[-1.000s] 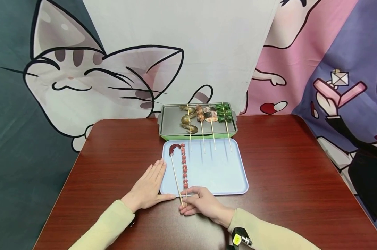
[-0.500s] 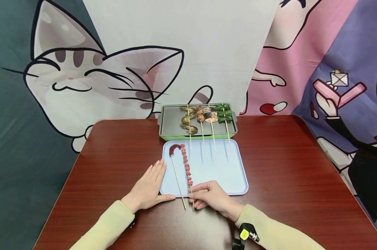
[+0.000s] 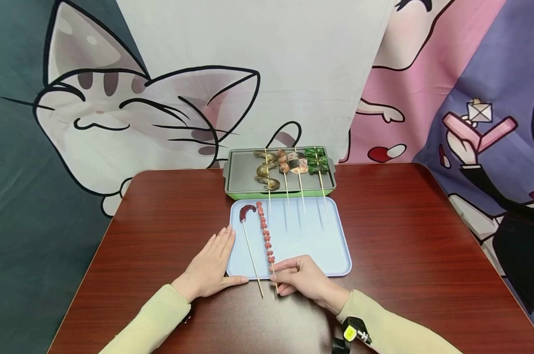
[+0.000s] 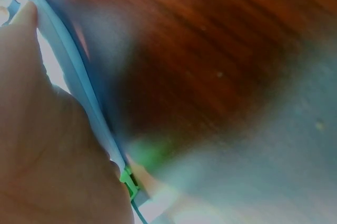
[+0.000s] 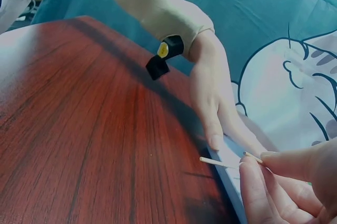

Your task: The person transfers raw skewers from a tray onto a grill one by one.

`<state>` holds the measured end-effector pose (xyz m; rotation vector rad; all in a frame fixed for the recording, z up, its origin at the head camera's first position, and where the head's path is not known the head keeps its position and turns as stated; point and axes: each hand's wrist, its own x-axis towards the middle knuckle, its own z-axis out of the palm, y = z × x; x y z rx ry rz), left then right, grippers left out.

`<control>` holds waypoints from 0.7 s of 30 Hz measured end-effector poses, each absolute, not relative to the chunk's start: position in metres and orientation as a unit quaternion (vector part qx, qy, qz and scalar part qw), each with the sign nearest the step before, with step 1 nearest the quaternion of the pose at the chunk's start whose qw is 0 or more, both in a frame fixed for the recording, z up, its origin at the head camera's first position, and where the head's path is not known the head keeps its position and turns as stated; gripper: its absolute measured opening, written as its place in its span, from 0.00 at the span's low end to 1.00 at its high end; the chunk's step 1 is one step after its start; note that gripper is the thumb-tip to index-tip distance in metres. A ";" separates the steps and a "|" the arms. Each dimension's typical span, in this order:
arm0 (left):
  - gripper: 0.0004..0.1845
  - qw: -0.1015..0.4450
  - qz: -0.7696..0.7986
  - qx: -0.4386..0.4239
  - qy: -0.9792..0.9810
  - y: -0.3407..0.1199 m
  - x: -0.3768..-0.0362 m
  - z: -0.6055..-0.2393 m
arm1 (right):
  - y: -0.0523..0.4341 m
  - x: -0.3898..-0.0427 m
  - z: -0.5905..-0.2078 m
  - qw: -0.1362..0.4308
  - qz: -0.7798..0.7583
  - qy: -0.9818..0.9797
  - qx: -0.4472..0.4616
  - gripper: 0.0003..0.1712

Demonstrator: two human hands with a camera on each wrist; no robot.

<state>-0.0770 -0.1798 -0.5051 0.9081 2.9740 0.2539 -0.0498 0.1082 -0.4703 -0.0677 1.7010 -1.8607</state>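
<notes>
Pinching the bare end of the sausage skewer [image 3: 265,232], the right hand [image 3: 303,281] holds it at the near edge of the blue tray [image 3: 320,246]. Left hand [image 3: 209,268] lies flat, fingers straight, against the tray's left rim. Progress, judged: 4 skewers [image 3: 293,169] already rest on the green grill pan [image 3: 240,172]; 2 are left on the tray, counting the octopus skewer [image 3: 249,236].
</notes>
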 end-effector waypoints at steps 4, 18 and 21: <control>0.62 0.013 0.082 0.290 0.954 -0.179 -0.077 -0.505 | 0.109 -0.050 -0.469 0.306 -0.700 0.645 -0.033 0.19; 0.62 0.017 0.082 0.288 0.954 -0.179 -0.076 -0.504 | 0.105 -0.056 -0.450 0.276 -0.669 0.686 -0.071 0.17; 0.62 0.016 0.085 0.289 0.953 -0.179 -0.076 -0.504 | 0.104 -0.061 -0.444 0.265 -0.663 0.695 -0.081 0.17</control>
